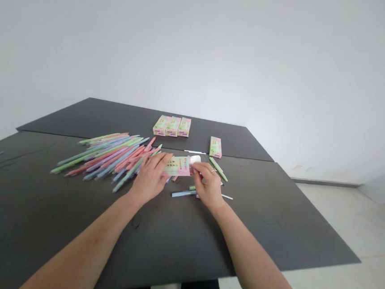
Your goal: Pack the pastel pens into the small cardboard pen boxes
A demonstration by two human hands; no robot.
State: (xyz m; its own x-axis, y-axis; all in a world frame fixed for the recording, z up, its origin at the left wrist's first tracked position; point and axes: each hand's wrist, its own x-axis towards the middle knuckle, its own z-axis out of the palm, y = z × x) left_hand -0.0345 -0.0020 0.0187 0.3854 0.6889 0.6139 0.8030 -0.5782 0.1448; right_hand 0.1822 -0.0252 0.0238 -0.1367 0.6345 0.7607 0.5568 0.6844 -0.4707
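Observation:
Between my hands is a small pink, green and yellow cardboard box (179, 166), with a white end flap (195, 159) sticking out on its right. My left hand (149, 177) is closed around the left end, fingers on top. At the flap end, my right hand (209, 185) pinches the edge of the box; its fingertips partly hide what they grip. Just left of my left hand lies a heap of pastel pens (110, 157). Below and beside my right hand are a blue pen (183, 193) and a green pen (217, 169).
Three similar boxes (172, 126) lie side by side farther back on the black table (259, 231). One more box (215, 147) lies to their right, near the seam. Thin white sticks (195, 152) rest along that seam. A pale wall (200, 51) stands behind the table.

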